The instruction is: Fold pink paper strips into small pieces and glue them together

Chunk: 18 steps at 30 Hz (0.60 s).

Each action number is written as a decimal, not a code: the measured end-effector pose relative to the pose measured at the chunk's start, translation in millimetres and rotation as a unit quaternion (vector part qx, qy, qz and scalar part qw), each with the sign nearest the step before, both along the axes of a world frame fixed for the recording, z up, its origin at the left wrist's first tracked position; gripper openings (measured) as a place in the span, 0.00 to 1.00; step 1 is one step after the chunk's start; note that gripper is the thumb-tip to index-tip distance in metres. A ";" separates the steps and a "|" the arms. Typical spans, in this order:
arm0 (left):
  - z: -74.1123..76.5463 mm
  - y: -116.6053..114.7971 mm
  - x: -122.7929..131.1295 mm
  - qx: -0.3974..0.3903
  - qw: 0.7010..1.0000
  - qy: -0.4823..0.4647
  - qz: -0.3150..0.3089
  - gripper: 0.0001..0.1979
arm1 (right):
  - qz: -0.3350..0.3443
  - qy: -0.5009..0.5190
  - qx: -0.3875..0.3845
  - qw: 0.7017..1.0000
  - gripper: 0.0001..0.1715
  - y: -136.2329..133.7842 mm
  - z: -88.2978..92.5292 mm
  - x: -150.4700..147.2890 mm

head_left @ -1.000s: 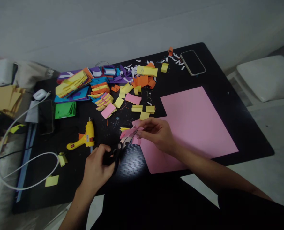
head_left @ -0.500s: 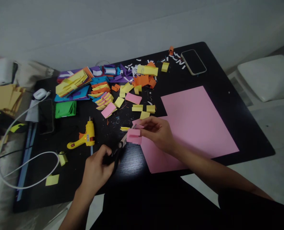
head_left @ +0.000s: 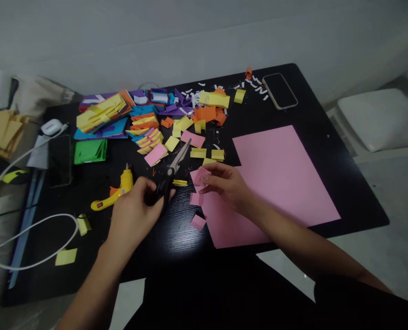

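Observation:
My left hand (head_left: pixel 137 201) is closed round the black handles of a pair of scissors (head_left: pixel 179 158), whose blades lie together and point away over the table. Between the thumb and fingers of my right hand (head_left: pixel 226 183) is a small folded piece of pink paper (head_left: pixel 201 177). Two cut pink pieces, one (head_left: pixel 196 199) nearer my right hand and another (head_left: pixel 198 222) closer to me, lie on the black table. Beneath my right wrist spreads a large pink sheet (head_left: pixel 279 174) with a corner cut out.
A yellow glue gun (head_left: pixel 121 188) lies left of the scissors. Folded paper stacks (head_left: pixel 145 123), yellow scraps (head_left: pixel 217 154) and white clippings cover the back. A phone (head_left: pixel 279 90) lies back right, a white cable (head_left: pixel 28 229) loops at left, and a white stool (head_left: pixel 376 119) stands beyond the table.
The scissors have drawn back from the pink paper and swung upward, their blades now closed. Two small pink pieces have dropped onto the table, while my right hand keeps a pink piece.

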<state>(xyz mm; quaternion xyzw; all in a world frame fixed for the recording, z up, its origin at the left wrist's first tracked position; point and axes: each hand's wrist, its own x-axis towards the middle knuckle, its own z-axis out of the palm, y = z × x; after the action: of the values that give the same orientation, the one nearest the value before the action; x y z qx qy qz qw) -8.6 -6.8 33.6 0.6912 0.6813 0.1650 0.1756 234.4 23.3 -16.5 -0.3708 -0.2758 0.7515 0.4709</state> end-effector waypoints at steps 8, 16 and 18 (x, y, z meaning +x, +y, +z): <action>-23.4 27.0 26.2 0.054 0.989 0.122 -0.057 0.11 | 0.025 -0.008 -0.021 0.999 0.16 2.9 -4.0 0.7; -34.7 28.4 14.6 0.086 0.994 0.068 -0.011 0.12 | 0.034 -0.060 0.016 0.997 0.21 5.1 -10.3 3.1; -38.9 29.0 13.3 0.095 0.993 0.075 -0.002 0.12 | 0.038 -0.076 0.031 0.996 0.23 5.2 -10.8 3.6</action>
<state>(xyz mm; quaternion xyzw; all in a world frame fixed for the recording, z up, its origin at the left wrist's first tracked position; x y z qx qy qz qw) 4.7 22.3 -5.2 0.7165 0.6725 0.1761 0.0575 238.0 28.5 -27.3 -0.4012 -0.3479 0.7296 0.4309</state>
